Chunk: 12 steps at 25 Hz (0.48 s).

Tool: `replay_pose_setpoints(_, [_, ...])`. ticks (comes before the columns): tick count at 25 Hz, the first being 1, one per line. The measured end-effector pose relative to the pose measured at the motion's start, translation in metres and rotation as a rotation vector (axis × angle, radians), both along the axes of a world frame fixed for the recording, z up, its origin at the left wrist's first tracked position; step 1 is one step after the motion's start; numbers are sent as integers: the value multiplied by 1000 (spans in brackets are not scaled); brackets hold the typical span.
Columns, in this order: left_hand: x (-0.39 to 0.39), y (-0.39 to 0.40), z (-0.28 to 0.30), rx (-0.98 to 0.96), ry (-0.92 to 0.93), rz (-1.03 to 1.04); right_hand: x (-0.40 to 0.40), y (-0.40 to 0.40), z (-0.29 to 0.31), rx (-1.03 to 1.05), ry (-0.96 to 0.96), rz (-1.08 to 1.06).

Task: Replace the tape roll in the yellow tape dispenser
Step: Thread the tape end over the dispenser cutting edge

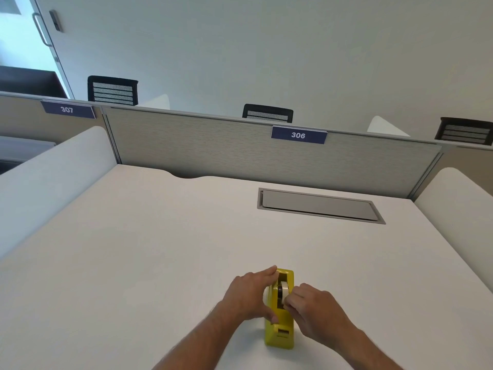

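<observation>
The yellow tape dispenser (278,335) stands on the white desk (160,249), near its front edge. A pale tape roll (284,288) on a dark core sits in the dispenser's slot. My left hand (248,296) wraps the dispenser's left side, thumb low on the body and fingertips at its far end. My right hand (313,311) comes in from the right, and its fingertips pinch the near edge of the tape roll. The dispenser's left wall is hidden behind my left hand.
A grey cable hatch (320,205) is set flush into the desk at the back right. A fabric partition (213,148) with the label 306 closes the far edge. White curved side panels (48,180) flank the desk. Black chair backs show beyond the partition.
</observation>
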<state>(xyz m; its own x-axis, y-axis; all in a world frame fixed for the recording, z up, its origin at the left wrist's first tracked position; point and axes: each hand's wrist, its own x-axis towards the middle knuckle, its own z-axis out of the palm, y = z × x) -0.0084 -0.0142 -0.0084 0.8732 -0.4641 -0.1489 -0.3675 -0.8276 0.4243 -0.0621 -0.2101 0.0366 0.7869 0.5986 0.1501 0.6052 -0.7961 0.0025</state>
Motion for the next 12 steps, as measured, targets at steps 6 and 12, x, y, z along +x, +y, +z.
replay_pose_setpoints(6, [0, 0, -2, 3, -5, 3, -10, 5, -3, 27, -31, -31])
replay_pose_setpoints(12, [1, 1, -4, -10, -9, 2, -19, 4, -12, 82, -48, -28])
